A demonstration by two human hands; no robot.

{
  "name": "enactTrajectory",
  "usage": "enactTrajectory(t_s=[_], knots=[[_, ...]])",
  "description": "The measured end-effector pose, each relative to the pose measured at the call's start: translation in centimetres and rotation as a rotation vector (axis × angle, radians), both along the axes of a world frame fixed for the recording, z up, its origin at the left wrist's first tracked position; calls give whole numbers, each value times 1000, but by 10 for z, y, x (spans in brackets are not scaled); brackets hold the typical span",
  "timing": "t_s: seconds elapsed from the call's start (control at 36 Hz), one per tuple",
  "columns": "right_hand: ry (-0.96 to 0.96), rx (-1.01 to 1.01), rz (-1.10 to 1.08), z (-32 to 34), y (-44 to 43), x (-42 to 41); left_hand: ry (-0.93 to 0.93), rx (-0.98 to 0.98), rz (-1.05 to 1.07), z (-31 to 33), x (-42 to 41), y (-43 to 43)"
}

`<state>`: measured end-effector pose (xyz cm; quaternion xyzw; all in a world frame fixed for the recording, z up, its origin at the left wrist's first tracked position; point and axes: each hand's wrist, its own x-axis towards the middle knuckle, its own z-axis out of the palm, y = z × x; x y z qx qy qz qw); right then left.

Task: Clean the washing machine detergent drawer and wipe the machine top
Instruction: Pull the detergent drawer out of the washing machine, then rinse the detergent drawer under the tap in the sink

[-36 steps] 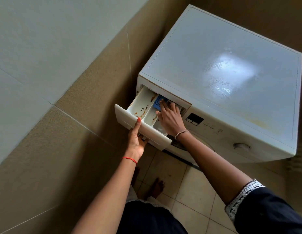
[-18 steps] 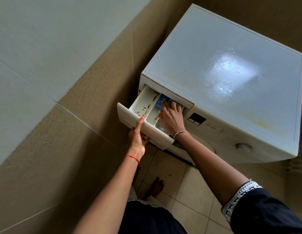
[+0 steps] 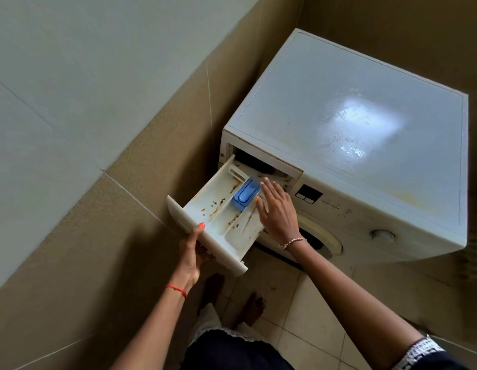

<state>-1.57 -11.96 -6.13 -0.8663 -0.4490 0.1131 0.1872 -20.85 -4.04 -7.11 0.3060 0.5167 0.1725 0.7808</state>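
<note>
Head view looks down on a white washing machine (image 3: 365, 161) standing in a corner between tan and pale wall tiles (image 3: 104, 108), on a beige tiled floor (image 3: 306, 327). Its flat machine top (image 3: 349, 110) shows a bright glare patch and a yellowish stain near the front right edge. Below the front edge sit a dark display panel (image 3: 308, 194) and a round knob (image 3: 382, 234).

The detergent drawer (image 3: 218, 217) is pulled far out of its slot at the machine's upper left front. Its long axis runs from the dark slot opening down and left toward the camera, with the front panel nearest the person and the back end just at the opening. Brown rusty stains streak its white compartments. A blue insert (image 3: 246, 194) sits in the rear of the middle compartment, lying along the same axis.

The left hand (image 3: 196, 256) grips the front panel from beneath, thumb pressed over its upper edge and fingers curled under; the drawer extends away from that grip toward the machine. The right hand (image 3: 277, 209) is spread flat, fingers extended, over the drawer's right rear side just beside the blue insert; it clasps nothing, and contact cannot be told. A red thread circles the left wrist, a beaded bracelet the right.
</note>
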Motion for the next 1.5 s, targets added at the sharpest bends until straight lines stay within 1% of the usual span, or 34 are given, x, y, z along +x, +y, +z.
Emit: enactTrajectory(t_s=[0.08,0.22,0.33,0.44,0.53,0.64,0.72,0.78,0.83,0.89,0.94,1.08,1.17,1.25,1.33,1.5], knots=[[78,18,-57,9,-11,11,6,-10,-66,3,-17,0],[286,-32,-120,32,-29,25,-22,8,-199,18,-31,0],[608,13,-128,57,-45,37,-63,50,-302,39,-24,3],[884,62,-156,83,-71,46,-105,103,-433,61,-3,9],[960,134,-264,99,-95,47,-127,139,-542,75,22,14],[1024,326,-441,114,-137,46,-186,142,-774,94,61,18],[1024,438,-558,127,-176,36,-214,147,-991,110,94,7],[1015,536,-638,132,-201,24,-251,191,-1104,120,116,0],[937,680,-771,137,-240,3,-279,153,-1282,131,142,-23],[921,697,-792,143,-250,-8,-269,141,-1312,129,156,-29],[859,801,-887,149,-275,-32,-303,115,-1431,133,173,-55],[748,1101,-1211,156,-338,-114,-385,143,-1745,150,189,-150],[632,1222,-1398,163,-367,-165,-425,100,-1879,159,180,-209],[514,1304,-1581,166,-391,-216,-399,33,-2037,167,161,-268],[417,1382,-1702,167,-414,-266,-388,-41,-2186,169,137,-325],[231,1543,-1866,169,-461,-365,-477,-71,-2409,179,72,-428]])
